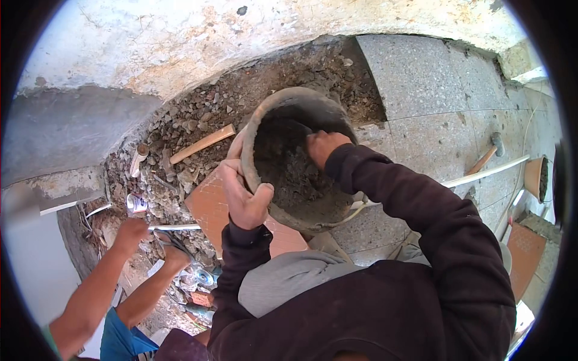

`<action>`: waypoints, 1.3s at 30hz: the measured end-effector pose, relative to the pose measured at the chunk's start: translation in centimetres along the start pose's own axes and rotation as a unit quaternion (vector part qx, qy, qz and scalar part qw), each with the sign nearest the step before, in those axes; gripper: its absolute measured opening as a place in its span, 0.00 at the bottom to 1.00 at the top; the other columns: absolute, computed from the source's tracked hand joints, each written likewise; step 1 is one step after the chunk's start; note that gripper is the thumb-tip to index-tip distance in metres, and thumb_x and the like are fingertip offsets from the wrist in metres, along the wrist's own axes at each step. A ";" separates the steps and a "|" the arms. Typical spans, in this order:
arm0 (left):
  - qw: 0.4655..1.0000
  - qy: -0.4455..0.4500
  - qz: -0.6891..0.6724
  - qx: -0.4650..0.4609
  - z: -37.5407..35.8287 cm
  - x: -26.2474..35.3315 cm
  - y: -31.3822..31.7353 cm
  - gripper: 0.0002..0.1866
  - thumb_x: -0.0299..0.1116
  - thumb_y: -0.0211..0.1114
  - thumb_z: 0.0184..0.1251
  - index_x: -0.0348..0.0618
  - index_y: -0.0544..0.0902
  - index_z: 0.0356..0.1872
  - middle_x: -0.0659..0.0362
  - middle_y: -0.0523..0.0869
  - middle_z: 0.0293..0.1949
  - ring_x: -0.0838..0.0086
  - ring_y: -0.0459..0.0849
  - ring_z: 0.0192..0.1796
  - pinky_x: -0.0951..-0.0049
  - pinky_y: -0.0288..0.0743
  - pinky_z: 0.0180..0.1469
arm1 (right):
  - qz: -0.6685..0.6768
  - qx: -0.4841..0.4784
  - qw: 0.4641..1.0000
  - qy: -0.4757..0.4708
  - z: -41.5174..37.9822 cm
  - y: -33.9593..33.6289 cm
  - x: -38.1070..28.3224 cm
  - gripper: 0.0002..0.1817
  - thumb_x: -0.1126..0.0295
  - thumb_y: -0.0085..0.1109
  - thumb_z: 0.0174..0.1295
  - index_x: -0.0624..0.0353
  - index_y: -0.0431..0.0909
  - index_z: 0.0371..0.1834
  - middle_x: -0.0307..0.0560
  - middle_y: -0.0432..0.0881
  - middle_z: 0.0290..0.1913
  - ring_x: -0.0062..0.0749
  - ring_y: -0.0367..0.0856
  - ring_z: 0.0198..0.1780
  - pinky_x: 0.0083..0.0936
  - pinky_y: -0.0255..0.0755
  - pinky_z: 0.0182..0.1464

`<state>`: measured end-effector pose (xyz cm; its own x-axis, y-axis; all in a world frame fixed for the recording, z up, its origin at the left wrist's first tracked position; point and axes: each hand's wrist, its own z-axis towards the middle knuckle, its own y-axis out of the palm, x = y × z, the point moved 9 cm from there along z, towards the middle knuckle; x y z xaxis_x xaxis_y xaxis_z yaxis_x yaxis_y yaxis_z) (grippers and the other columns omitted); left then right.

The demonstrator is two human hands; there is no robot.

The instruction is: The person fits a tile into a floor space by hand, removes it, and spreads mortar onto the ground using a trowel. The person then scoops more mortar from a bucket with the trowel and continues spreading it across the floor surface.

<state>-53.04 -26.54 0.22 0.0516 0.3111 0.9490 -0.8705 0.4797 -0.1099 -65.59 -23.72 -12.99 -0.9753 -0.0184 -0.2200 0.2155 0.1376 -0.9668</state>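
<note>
A mortar-caked bucket (295, 99) is tipped in front of me, its open mouth facing me. Dark wet mortar (292, 171) coats the inside. My left hand (244, 195) is closed on the bucket's left rim, thumb over the edge. Inside the mouth, my right hand (327, 147) is closed in a fist near the right wall. A dark edge shows beside its knuckles, but mortar and shadow hide what it holds.
Rubble (198, 114) and a wooden handle (203, 144) lie along the wall. A reddish tile (205, 201) is under the bucket. At right are grey floor tiles (430, 141), a hammer (489, 153) and a white pipe (487, 172). Another person's arm (99, 286) reaches in at lower left.
</note>
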 end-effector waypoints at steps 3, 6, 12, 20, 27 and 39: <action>0.994 0.011 -0.100 0.038 -0.3 -0.5 -1.4 0.15 0.26 0.56 0.36 0.40 0.60 0.28 0.34 0.59 0.56 0.54 0.58 0.61 0.62 0.44 0.62 | 0.069 -0.108 0.991 -0.035 -0.8 3.4 0.7 0.11 0.73 0.42 0.52 0.65 0.70 0.37 0.57 0.77 0.29 0.46 0.78 0.32 0.37 0.73 0.32; 0.992 0.009 -0.103 0.070 -0.8 -1.6 -2.2 0.17 0.30 0.59 0.38 0.42 0.61 0.28 0.34 0.61 0.56 0.53 0.59 0.60 0.60 0.43 0.62 | 0.057 -0.218 0.973 -0.055 -1.3 5.5 0.6 0.17 0.72 0.51 0.44 0.62 0.70 0.41 0.57 0.77 0.30 0.49 0.77 0.34 0.37 0.72 0.37; 0.990 0.031 -0.119 0.069 -1.3 -1.8 -1.7 0.19 0.34 0.63 0.38 0.43 0.62 0.27 0.34 0.62 0.55 0.54 0.58 0.61 0.60 0.43 0.62 | 0.097 -0.313 0.938 -0.112 -3.0 8.0 -1.6 0.13 0.71 0.58 0.38 0.64 0.76 0.30 0.58 0.77 0.33 0.48 0.77 0.36 0.35 0.72 0.38; 0.986 -0.036 -0.095 0.132 -3.7 -2.7 -2.1 0.19 0.33 0.65 0.35 0.41 0.63 0.26 0.48 0.71 0.43 0.70 0.68 0.42 0.72 0.61 0.49 | 0.335 -0.225 0.908 -0.114 -7.1 7.9 -5.6 0.12 0.69 0.54 0.39 0.66 0.74 0.27 0.61 0.76 0.27 0.53 0.75 0.35 0.37 0.70 0.38; 0.972 0.036 -0.180 0.149 -2.1 -2.1 -2.1 0.19 0.28 0.61 0.33 0.39 0.63 0.29 0.50 0.71 0.41 0.71 0.69 0.39 0.74 0.64 0.45 | 0.402 -0.185 0.889 -0.115 -8.6 2.4 -5.0 0.13 0.68 0.53 0.40 0.68 0.71 0.26 0.63 0.74 0.25 0.55 0.73 0.34 0.39 0.68 0.37; 0.955 -0.037 -0.121 0.269 -5.5 -2.8 -6.7 0.15 0.31 0.54 0.39 0.39 0.64 0.30 0.57 0.71 0.32 0.74 0.68 0.36 0.76 0.62 0.43 | 0.394 -0.016 0.918 -0.047 -9.0 -12.2 1.2 0.14 0.65 0.55 0.43 0.66 0.69 0.27 0.61 0.73 0.24 0.56 0.73 0.31 0.39 0.67 0.32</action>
<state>-44.63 -26.15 -3.33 0.2650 0.1767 0.9479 -0.9641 0.0340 0.2632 -69.79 -16.51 -0.23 -0.5083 0.0152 -0.8611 0.8494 0.1737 -0.4983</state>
